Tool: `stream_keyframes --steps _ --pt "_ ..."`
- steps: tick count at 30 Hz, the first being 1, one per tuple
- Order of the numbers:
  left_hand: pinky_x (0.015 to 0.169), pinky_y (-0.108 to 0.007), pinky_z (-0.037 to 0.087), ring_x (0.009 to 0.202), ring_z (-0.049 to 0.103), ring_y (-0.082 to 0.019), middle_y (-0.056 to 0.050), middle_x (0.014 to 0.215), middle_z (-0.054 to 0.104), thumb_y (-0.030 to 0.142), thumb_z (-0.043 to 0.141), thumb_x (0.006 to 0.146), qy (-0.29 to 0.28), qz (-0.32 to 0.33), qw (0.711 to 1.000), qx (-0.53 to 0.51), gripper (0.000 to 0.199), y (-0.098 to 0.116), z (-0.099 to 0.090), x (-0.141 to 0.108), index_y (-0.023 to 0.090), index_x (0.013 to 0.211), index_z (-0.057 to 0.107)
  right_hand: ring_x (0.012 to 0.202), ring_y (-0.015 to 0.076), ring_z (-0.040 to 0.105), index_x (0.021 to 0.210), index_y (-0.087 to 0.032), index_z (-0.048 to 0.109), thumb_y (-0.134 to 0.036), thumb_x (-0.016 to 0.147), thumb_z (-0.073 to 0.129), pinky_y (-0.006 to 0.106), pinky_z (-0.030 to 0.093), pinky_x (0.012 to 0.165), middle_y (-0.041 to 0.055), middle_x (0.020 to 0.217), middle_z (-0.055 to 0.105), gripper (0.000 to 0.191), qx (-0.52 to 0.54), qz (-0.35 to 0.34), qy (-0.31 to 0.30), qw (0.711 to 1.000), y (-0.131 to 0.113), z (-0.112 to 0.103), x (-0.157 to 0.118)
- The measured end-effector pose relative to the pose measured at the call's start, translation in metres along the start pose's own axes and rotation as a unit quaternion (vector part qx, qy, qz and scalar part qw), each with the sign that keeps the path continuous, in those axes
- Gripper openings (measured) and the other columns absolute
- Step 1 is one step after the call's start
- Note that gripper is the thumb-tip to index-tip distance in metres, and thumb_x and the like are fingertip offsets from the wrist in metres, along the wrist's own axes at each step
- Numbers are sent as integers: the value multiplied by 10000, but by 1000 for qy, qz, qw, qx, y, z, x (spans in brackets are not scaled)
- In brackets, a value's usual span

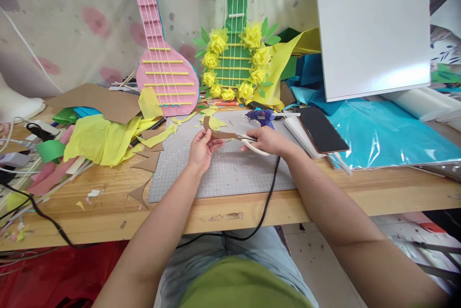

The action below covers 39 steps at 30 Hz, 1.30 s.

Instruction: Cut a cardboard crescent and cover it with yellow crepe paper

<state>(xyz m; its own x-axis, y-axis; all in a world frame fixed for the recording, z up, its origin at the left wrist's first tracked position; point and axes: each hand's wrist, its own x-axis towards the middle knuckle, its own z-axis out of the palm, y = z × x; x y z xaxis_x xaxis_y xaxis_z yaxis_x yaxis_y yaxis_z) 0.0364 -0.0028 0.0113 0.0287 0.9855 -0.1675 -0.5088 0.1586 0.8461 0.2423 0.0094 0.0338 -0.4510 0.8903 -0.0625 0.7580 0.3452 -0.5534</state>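
Note:
My left hand pinches a curved strip of brown cardboard above the grey cutting mat. From the right, my right hand grips a pair of scissors with white handles, its fingers around the handles. The blades meet the right end of the cardboard strip; whether they are parted there is too small to tell. Just behind my right hand lies a blue glue gun with a pale glue stick in its back. Yellow paper scraps lie behind the strip.
A pink paper guitar and a green one with yellow paper flowers lean at the back. Cardboard offcuts and yellow crepe paper lie left. A phone and blue wrapped sheets lie right. A black cable crosses the table edge.

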Motion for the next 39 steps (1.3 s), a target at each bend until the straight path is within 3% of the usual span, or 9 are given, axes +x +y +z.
stream_keyframes --steps 4,22,29,39 --pt "617 -206 517 553 639 -93 23 619 642 216 523 830 4 -21 999 -31 132 1 1 0 170 712 484 528 96 347 628 -177 508 -606 667 541 249 207 507 -28 541 435 432 2 2 -7 1000 0 1 1" --pt "618 -220 518 592 662 -128 14 607 637 318 588 782 -25 23 999 34 201 -3 0 0 168 711 475 574 110 389 672 -181 531 -648 636 544 245 231 526 -26 599 460 468 33 15 -48 998 6 -5 -1" --pt "634 -222 519 583 658 -119 11 612 642 339 598 770 -21 29 998 42 218 -5 1 -2 166 717 478 563 106 377 637 -182 515 -648 638 540 246 224 520 -27 577 448 467 22 15 -42 999 5 -4 -1" --pt "628 -207 528 586 657 -108 12 626 653 270 555 815 -11 -9 1000 -24 138 -1 4 -3 171 746 488 533 101 354 635 -178 532 -637 663 523 250 207 507 -24 543 439 460 -2 -4 -7 1000 1 -3 -2"
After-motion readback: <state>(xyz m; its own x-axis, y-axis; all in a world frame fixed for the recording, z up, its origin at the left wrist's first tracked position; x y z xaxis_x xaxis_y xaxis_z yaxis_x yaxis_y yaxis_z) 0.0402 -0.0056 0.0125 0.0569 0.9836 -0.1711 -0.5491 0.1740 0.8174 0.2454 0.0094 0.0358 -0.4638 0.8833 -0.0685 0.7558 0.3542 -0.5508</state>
